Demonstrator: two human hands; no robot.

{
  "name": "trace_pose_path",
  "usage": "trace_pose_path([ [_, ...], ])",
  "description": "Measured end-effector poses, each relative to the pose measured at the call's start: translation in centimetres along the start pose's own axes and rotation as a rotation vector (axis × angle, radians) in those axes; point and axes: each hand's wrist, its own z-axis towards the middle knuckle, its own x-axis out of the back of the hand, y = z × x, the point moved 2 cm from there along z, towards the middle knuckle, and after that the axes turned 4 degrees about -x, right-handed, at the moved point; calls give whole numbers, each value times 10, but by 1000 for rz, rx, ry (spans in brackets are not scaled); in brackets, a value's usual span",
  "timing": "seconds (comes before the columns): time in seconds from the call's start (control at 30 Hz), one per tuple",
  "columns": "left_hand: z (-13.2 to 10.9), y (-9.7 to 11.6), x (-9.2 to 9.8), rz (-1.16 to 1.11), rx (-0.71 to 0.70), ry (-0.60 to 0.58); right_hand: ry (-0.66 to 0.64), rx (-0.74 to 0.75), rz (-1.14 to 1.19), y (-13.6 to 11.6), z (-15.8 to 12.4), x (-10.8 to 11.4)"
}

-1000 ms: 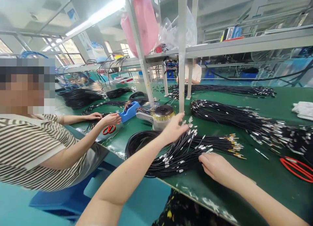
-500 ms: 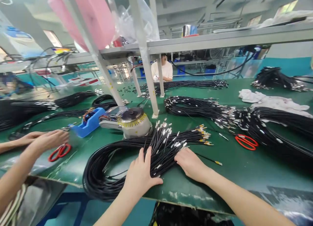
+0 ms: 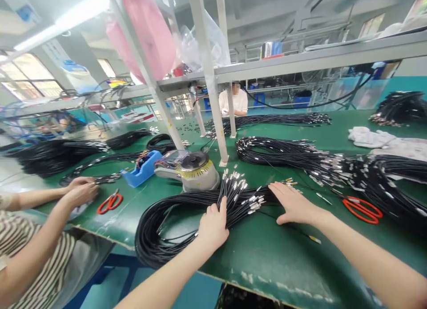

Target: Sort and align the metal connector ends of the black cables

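Note:
A bundle of black wires (image 3: 173, 220) with metal-tipped ends (image 3: 238, 191) lies looped on the green table (image 3: 267, 260) in front of me. My left hand (image 3: 213, 224) is closed around the bundle just below the fanned-out tips. My right hand (image 3: 293, 204) lies flat and open on the wire ends to the right, fingers stretched out. A grey tape dispenser (image 3: 193, 168) stands just behind the bundle.
A blue tape dispenser (image 3: 142, 166) sits left of the grey one. Red scissors (image 3: 362, 209) lie at right, another red pair (image 3: 109, 203) at left near a co-worker's hands (image 3: 80, 191). More wire bundles (image 3: 300, 153) cover the table. A shelf post (image 3: 213, 91) rises behind. Another person (image 3: 233, 102) sits far back.
My left hand has gone from lying spread on the wires to gripping them. My right hand has slid rightward over the tips. The view has shifted slightly.

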Motion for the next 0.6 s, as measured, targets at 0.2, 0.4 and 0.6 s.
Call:
trace_pose_path([
  [0.2,7,-1,2,-108,92,-95,-138,12,-49,-2,42,-4],
  [0.4,9,-9,12,-121,67,-84,-135,-79,-132,-17,56,-1],
  [0.6,3,-12,15,-177,3,-75,-102,-151,-252,-33,51,-8],
])
